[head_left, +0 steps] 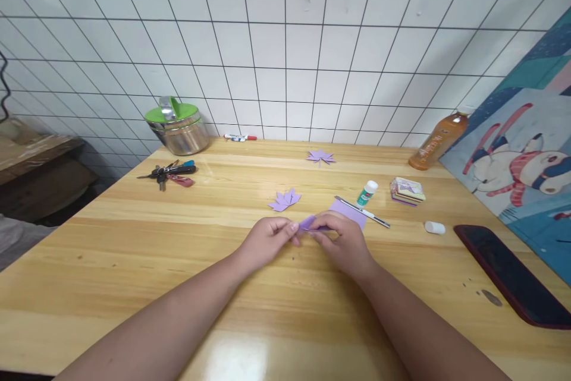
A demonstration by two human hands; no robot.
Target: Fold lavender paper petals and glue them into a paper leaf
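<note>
Between my two hands is a small folded piece of purple paper (306, 224). My left hand (269, 237) pinches its left end with thumb and fingers. My right hand (341, 241) grips the right side, fingers bent over it. Just behind them lies a purple folded-paper leaf shape (285, 200); farther back is a fuller purple paper leaf (320, 157) with a stem. A flat purple sheet (350, 212) sits partly behind my right hand, with a slim silver pen-like craft knife (362, 211) across it. A glue stick (367, 193) stands upright beside the sheet.
At the right are a stack of paper squares (407, 191), a white cap (435, 227), a phone (513, 274), and a bottle (439, 140) near a picture panel (521, 161). At the left are keys (167, 173), a green-lidded metal pot (181, 128) and a marker (240, 138).
</note>
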